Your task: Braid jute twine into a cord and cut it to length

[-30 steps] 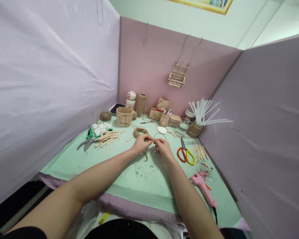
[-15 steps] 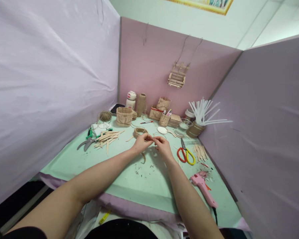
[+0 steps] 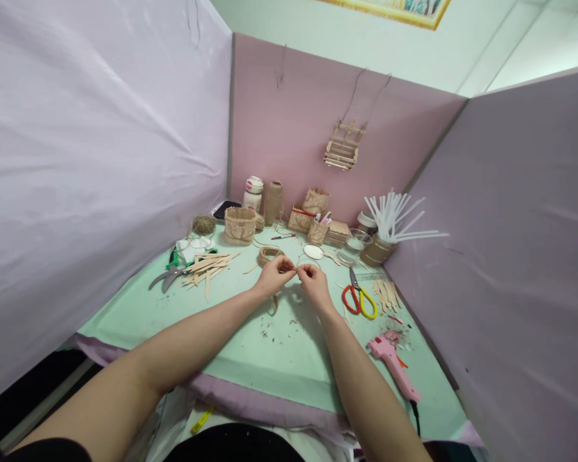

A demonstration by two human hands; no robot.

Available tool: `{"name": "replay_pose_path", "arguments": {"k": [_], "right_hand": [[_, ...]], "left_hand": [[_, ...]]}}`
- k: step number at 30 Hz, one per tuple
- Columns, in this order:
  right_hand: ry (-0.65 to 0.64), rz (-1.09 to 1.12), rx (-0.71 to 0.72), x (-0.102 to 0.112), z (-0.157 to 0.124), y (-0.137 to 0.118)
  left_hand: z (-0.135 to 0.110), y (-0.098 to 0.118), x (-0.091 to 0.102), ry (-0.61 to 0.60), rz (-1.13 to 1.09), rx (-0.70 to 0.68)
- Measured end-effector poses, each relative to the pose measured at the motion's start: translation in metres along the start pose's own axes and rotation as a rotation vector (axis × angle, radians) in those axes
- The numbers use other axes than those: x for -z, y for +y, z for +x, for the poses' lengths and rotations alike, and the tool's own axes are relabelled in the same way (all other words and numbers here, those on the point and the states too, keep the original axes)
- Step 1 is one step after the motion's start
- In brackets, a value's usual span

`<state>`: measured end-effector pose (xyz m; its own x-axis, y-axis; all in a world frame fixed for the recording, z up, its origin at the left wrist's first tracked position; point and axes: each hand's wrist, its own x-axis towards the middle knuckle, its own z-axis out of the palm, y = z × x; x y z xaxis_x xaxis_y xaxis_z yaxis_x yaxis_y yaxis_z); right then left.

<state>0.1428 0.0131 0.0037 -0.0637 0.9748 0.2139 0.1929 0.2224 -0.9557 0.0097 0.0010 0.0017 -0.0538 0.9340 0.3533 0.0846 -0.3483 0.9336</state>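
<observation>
My left hand (image 3: 275, 276) and my right hand (image 3: 314, 285) meet over the middle of the table, fingertips pinched close together. Between them is thin tan twine, mostly hidden by the fingers; a fine loop of it shows above my right hand. A tan strand (image 3: 274, 307) hangs below my left hand. Just behind that hand lies a coil of tan cord (image 3: 266, 254), partly covered by the fingers. Off to the right of my right hand are scissors (image 3: 360, 301) with one red and one yellow handle.
Wooden sticks (image 3: 208, 268) and pruning shears (image 3: 167, 278) lie left. A pink glue gun (image 3: 394, 366) rests at the right, near more sticks (image 3: 388, 294). Along the back stand a woven-look basket (image 3: 239, 228), a twine spool (image 3: 273, 204) and a jar of white glue sticks (image 3: 378, 249).
The hanging strand below my left hand has swung slightly left and nearer the hand. Both hands stay in almost the same place, fingertips still pinched.
</observation>
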Motion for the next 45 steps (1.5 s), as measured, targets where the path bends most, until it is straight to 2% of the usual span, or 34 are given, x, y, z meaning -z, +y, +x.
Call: {"name": "replay_pose_path", "arguments": {"k": [4, 8, 11, 14, 16, 24, 29, 33, 36, 40, 45], "right_hand": [[-0.047, 0.073, -0.064, 0.0002, 0.0002, -0.0010], [-0.120, 0.237, -0.216, 0.0000, -0.0020, -0.0056], [-0.216, 0.436, -0.343, 0.0015, -0.0029, -0.0091], [-0.321, 0.604, -0.415, 0.0042, -0.0020, -0.0099], [-0.342, 0.638, -0.430, 0.0051, -0.0012, -0.0093], [-0.104, 0.324, -0.326, 0.0003, -0.0030, -0.0080], [-0.060, 0.230, -0.281, 0.0007, -0.0036, -0.0057], [0.010, 0.103, -0.118, 0.0011, -0.0034, -0.0038], [0.004, 0.019, 0.010, 0.0007, -0.0030, -0.0028], [0.013, -0.043, 0.089, 0.0005, -0.0035, -0.0025], [0.043, -0.098, 0.168, 0.0013, -0.0071, -0.0055]], "left_hand": [[0.0011, 0.0023, -0.0001, 0.014, -0.112, 0.077], [0.0013, 0.0052, -0.0004, 0.009, -0.276, 0.292], [0.0017, 0.0060, 0.0002, -0.038, -0.422, 0.449], [0.0029, 0.0041, 0.0016, -0.086, -0.544, 0.517], [0.0038, 0.0016, 0.0025, -0.093, -0.571, 0.531], [0.0024, -0.0014, 0.0013, -0.090, -0.516, 0.445], [0.0011, -0.0010, -0.0004, -0.102, -0.495, 0.386], [0.0013, -0.0029, -0.0008, -0.059, -0.452, 0.337], [0.0017, -0.0038, -0.0009, -0.016, -0.410, 0.271], [0.0018, -0.0036, -0.0005, 0.030, -0.374, 0.191], [0.0006, -0.0022, 0.0000, 0.025, -0.300, 0.122]]}}
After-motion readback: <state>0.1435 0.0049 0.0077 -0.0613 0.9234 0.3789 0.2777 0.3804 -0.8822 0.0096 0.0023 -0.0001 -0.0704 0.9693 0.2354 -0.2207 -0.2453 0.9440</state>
